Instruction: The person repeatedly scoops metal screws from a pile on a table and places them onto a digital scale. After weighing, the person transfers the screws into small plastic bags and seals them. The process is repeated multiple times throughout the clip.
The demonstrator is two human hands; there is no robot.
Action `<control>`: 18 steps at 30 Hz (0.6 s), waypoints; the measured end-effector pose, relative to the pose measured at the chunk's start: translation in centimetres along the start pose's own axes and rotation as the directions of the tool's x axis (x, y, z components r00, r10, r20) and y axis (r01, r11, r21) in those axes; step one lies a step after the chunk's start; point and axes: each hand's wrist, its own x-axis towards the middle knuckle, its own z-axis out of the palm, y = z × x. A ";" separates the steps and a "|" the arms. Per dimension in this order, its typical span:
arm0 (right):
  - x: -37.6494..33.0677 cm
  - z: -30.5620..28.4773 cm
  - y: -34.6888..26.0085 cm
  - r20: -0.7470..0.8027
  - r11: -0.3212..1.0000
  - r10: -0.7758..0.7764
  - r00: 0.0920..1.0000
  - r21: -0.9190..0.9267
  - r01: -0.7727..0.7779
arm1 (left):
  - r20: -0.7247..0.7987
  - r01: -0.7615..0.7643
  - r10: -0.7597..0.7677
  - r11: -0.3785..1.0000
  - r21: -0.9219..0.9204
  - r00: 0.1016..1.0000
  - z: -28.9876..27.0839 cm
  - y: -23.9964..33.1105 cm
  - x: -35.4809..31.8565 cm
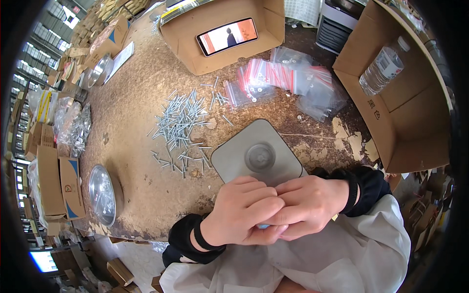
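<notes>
left hand (244, 210) and right hand (308, 205) are clasped together around a small, mostly hidden item, beside grey scale (256, 156) and loose screws (181, 129) on counter (132, 122).

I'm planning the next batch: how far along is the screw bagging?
Done: a heap of red-striped zip bags lies behind the grey scale; whether all are filled is unclear. In hand: left hand and right hand close together over something small, mostly hidden. Left: a large pile of loose screws.
</notes>
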 end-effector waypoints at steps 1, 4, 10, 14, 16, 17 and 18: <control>-0.1 0.0 0.0 0.008 1.000 0.004 1.000 -0.003 -0.004 | 0.027 0.009 -0.009 1.000 -0.012 1.000 -0.2 0.2 0.2; 0.1 0.1 0.2 0.021 0.998 -0.022 1.000 0.056 0.021 | 0.131 0.061 -0.059 0.998 -0.016 0.990 -0.8 0.9 0.3; -0.2 0.1 0.1 0.011 0.999 -0.046 0.999 0.018 0.046 | 0.032 -0.033 0.033 0.999 -0.020 0.999 0.6 0.3 -0.2; -0.3 0.2 0.2 0.006 0.998 -0.055 0.998 0.003 0.055 | 0.049 0.003 -0.003 1.000 0.002 0.999 0.5 0.5 -0.3; -0.2 0.2 0.2 -0.010 0.998 -0.054 0.999 0.015 0.054 | 0.035 -0.012 0.012 1.000 0.004 0.999 0.7 0.5 -0.3; -0.1 0.2 0.2 -0.012 0.998 -0.062 0.998 0.012 0.062 | 0.027 -0.023 0.023 1.000 0.012 0.999 0.8 0.5 -0.3; 0.0 0.1 0.1 -0.015 0.998 -0.069 0.997 0.009 0.069 | 0.018 -0.034 0.034 0.999 0.019 0.999 0.9 0.5 -0.3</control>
